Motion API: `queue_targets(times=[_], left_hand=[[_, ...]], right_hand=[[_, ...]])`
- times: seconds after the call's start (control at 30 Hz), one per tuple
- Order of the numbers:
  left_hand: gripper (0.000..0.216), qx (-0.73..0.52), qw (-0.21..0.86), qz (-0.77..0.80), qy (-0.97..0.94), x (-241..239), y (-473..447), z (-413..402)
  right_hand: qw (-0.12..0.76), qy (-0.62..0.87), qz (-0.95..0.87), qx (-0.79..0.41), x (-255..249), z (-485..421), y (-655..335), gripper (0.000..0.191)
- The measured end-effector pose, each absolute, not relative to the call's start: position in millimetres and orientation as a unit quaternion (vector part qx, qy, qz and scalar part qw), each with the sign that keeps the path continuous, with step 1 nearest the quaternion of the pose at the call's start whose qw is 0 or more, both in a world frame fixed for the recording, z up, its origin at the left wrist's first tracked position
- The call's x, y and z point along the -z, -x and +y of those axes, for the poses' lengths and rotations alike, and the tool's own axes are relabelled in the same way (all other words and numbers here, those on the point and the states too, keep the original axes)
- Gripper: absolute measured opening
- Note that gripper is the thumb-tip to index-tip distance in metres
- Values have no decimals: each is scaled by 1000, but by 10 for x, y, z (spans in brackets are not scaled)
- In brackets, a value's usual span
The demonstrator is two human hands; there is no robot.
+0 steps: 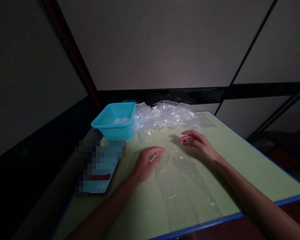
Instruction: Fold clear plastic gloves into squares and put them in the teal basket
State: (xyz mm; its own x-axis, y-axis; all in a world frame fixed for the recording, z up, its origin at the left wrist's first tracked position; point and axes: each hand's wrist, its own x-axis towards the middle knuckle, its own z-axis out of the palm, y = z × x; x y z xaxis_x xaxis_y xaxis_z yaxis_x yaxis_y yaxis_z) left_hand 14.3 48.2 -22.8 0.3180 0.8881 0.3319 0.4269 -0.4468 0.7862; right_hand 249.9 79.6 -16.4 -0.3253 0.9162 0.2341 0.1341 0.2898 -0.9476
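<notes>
A clear plastic bag [187, 190] lies flat on the table, stretching toward its front edge. My left hand [144, 165] is at the bag's far left corner, thumb and forefinger closed on the thin film. My right hand [198, 143] hovers beyond the bag's far right side, its fingers loosely curved and apart, holding nothing. Behind both hands, a crumpled heap of clear plastic bags [170, 115] spreads along the back of the table.
A turquoise plastic basin [115, 130] with something whitish inside stands at the back left. Nearer me, a flat light-blue object [102, 168] is partly blurred by pixels. The yellow-green table [255, 173] has a blue edge, and panelled walls rise behind it.
</notes>
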Motion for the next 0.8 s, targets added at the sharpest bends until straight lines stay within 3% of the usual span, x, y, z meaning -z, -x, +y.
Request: queue_targets(times=[0.1, 0.2, 0.37, 0.53, 0.8], left_hand=[[37, -413, 547, 356, -635, 172, -160, 478], [45, -411, 655, 334, -540, 200, -175, 490], [55, -368, 669, 371, -529, 296, -205, 512], [56, -399, 667, 360, -516, 298, -204, 506], [55, -397, 661, 375, -514, 285, -198, 491]], right_hand=[[398, 298, -597, -629, 151, 757, -2401, 20], [358, 247, -575, -693, 165, 715, -2329, 17], [301, 239, -592, -708, 214, 688, -2269, 16], [328, 218, -582, -712, 225, 676, -2253, 15], [302, 204, -580, -728, 311, 660, -2188, 11]])
